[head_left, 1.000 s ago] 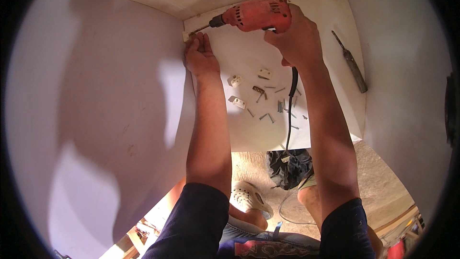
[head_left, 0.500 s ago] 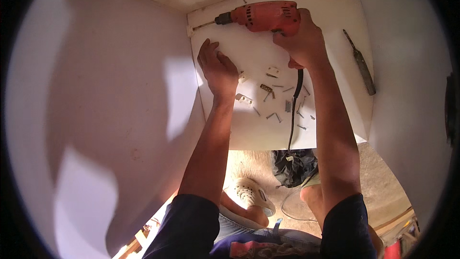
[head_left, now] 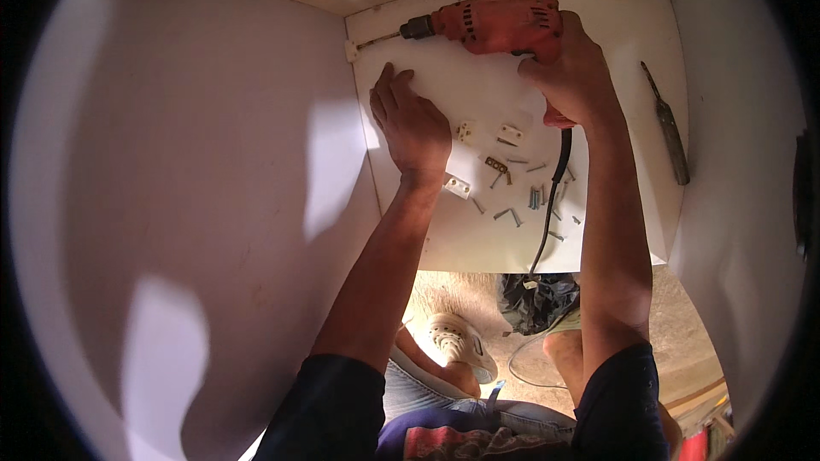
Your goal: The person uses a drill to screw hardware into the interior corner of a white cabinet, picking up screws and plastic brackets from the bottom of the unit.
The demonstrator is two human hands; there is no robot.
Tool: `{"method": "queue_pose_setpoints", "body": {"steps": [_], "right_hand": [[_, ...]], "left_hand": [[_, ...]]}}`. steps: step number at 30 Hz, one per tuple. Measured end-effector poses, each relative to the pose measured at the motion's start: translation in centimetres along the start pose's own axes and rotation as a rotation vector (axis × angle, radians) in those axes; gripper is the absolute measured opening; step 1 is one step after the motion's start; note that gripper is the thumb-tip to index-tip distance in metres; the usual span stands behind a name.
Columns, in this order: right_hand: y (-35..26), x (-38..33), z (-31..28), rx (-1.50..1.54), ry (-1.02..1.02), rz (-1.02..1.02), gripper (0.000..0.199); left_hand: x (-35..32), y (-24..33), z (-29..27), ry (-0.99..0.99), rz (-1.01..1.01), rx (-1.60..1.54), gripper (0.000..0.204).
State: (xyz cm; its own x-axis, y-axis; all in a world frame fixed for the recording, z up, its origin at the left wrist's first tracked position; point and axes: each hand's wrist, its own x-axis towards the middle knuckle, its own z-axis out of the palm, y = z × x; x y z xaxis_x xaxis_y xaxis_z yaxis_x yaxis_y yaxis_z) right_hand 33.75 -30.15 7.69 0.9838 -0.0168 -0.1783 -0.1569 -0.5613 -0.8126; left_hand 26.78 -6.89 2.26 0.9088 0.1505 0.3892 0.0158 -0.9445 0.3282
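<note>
My right hand (head_left: 574,72) is wrapped round the handle of a red corded power drill (head_left: 495,24), held sideways over a white board. From its black chuck (head_left: 417,27), a long thin bit (head_left: 378,41) points left. The bit's tip meets a small white bracket (head_left: 351,50) at the left panel's edge. Just below the bit, my left hand (head_left: 412,124) hovers with its fingers apart and nothing visible in them. Beside that wrist lie several white brackets (head_left: 458,185) and a brass-coloured perforated piece (head_left: 495,165). Whether the bit is turning, I cannot tell.
Loose screws (head_left: 536,197) are scattered on the white board (head_left: 461,243). A dark-handled screwdriver (head_left: 670,135) lies at the right. Tall pale panels (head_left: 213,162) rise on both sides. The drill's black cord (head_left: 551,196) runs over the front edge, near a black plastic bag (head_left: 534,300).
The whole view has shifted, so the scene sits slightly farther right. The drill's bit remains at the white bracket, and my left hand stays beneath it with its fingers apart.
</note>
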Motion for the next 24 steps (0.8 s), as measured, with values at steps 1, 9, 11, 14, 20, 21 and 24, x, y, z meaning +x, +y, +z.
{"method": "queue_pose_setpoints", "body": {"steps": [1,9,11,14,20,21,24], "right_hand": [[0.2,0.0,0.0,-0.003,0.008,-0.017,0.06],[-0.7,0.1,-0.1,0.032,-0.026,0.035,0.058],[-0.3,0.3,0.2,0.023,0.0,0.022,0.058],[0.0,0.3,0.4,0.0,0.043,-0.073,0.058],[0.2,0.4,0.8,-0.046,0.071,-0.085,0.059],[0.1,0.4,0.8,-0.043,0.069,-0.076,0.06],[-0.1,0.3,0.7,-0.025,0.062,-0.056,0.06]], "left_hand": [[0.0,0.2,0.0,-0.003,-0.002,-0.004,0.037],[0.1,-0.1,-0.1,-0.005,0.004,0.001,0.036],[0.1,-0.1,-0.2,-0.008,0.001,-0.004,0.037],[0.0,-0.1,-0.1,-0.01,0.0,-0.017,0.037],[0.0,0.1,-0.1,-0.005,-0.007,-0.028,0.038],[0.0,0.1,0.0,-0.004,-0.012,-0.024,0.038],[-0.1,0.1,0.1,-0.018,-0.019,-0.024,0.038]]}}
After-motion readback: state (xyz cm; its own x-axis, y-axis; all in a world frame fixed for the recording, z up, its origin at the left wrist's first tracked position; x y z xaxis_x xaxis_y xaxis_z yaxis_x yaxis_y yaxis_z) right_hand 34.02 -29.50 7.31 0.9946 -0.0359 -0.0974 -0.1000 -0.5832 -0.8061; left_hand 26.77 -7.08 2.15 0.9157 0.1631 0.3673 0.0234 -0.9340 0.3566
